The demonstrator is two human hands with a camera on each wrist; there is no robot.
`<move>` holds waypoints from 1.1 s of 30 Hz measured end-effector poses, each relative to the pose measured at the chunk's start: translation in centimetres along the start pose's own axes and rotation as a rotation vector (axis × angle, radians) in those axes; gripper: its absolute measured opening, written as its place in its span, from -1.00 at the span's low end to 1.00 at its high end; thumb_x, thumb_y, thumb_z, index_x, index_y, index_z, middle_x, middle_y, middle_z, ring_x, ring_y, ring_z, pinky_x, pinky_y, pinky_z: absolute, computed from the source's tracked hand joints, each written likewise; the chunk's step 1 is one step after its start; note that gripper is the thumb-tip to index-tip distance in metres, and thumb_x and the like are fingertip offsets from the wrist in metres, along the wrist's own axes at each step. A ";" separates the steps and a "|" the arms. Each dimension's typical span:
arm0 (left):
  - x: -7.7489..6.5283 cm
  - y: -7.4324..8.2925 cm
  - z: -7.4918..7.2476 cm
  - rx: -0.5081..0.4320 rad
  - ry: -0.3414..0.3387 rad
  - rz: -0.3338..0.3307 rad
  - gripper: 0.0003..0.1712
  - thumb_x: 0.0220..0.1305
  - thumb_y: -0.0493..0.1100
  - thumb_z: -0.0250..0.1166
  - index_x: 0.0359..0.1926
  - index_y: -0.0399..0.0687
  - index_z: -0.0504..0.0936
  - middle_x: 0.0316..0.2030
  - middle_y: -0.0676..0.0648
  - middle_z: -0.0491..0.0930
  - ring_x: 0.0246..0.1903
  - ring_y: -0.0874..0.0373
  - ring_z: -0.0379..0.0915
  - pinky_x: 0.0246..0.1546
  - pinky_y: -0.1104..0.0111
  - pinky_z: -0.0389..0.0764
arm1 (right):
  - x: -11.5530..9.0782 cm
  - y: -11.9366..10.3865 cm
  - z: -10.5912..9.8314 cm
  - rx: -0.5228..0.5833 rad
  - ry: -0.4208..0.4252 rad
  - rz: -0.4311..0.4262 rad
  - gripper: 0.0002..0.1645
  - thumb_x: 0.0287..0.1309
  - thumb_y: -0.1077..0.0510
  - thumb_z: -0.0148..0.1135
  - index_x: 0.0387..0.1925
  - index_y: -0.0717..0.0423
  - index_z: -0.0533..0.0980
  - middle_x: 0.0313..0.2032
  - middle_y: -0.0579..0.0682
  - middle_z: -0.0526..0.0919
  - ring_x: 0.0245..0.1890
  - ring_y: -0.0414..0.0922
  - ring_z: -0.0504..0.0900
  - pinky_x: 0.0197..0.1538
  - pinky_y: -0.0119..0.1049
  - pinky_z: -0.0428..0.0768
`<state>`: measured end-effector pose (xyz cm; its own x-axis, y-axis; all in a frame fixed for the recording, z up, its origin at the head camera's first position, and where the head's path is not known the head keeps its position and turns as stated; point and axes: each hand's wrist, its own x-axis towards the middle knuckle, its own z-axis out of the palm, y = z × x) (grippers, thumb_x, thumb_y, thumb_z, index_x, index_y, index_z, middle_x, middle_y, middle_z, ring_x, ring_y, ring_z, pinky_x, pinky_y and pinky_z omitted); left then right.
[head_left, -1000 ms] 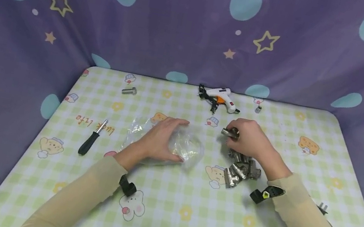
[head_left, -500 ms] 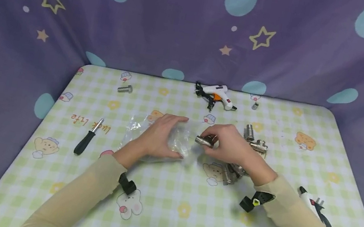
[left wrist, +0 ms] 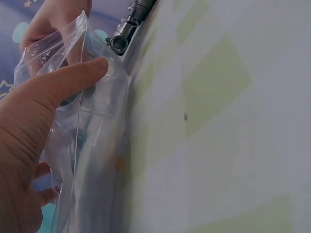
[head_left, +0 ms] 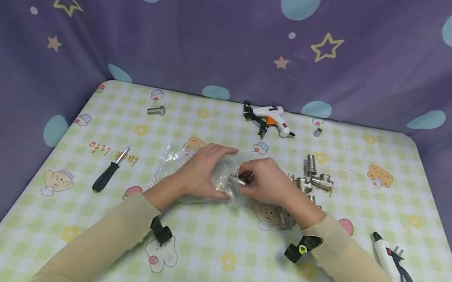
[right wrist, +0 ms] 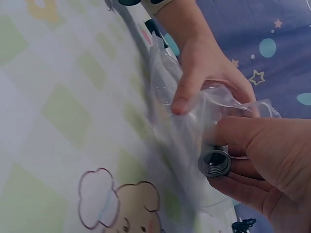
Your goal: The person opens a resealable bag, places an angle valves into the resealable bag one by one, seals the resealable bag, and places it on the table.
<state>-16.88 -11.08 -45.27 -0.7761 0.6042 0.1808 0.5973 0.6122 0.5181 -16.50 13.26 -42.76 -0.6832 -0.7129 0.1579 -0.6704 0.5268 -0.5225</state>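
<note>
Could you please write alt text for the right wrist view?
The right hand holds a threaded metal fitting at the opening of a clear plastic bag that the left hand grips. A green-and-white checked tablecloth fills the left side.

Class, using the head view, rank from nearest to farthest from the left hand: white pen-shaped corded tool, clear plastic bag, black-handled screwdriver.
1. Plastic bag: held by the left hand.
2. Screwdriver: left of the hand.
3. Pen-shaped tool: table's right side.
</note>
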 end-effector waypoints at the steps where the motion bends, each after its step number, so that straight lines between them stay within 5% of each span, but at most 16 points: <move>1: -0.1 0.0 0.0 0.001 -0.001 -0.002 0.36 -0.29 0.25 0.78 0.55 -0.04 0.36 0.45 -0.07 0.49 0.44 -0.06 0.38 0.58 -0.08 0.33 | 0.1 0.0 0.2 -0.004 -0.001 -0.005 -0.83 0.16 0.17 0.52 -0.19 0.05 0.75 -0.29 -0.11 0.83 -0.32 -0.24 0.80 -0.17 -0.40 0.78; 19: -0.3 0.0 0.1 0.013 -0.008 0.005 0.38 -0.28 0.27 0.77 0.57 -0.01 0.32 0.48 -0.06 0.47 0.47 -0.06 0.35 0.59 -0.07 0.31 | 0.8 -0.1 2.3 -0.022 -0.002 0.017 -0.87 0.09 0.16 0.56 -0.36 -0.01 0.70 -0.47 -0.20 0.72 -0.50 -0.35 0.57 -0.32 -0.43 0.64; 33: -0.4 0.4 0.0 0.007 0.000 -0.001 0.37 -0.25 0.26 0.76 0.57 -0.03 0.33 0.47 -0.08 0.48 0.46 -0.07 0.36 0.59 -0.07 0.32 | 0.2 -0.3 2.1 0.016 0.040 -0.010 -0.83 0.26 0.14 0.49 -0.11 0.02 0.78 -0.20 -0.11 0.87 -0.20 -0.21 0.82 0.02 -0.31 0.79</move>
<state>-16.32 -11.13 -45.16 -0.7766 0.6038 0.1799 0.5980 0.6166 0.5120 -15.82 12.02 -44.38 -0.6878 -0.6987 0.1967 -0.6727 0.5118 -0.5344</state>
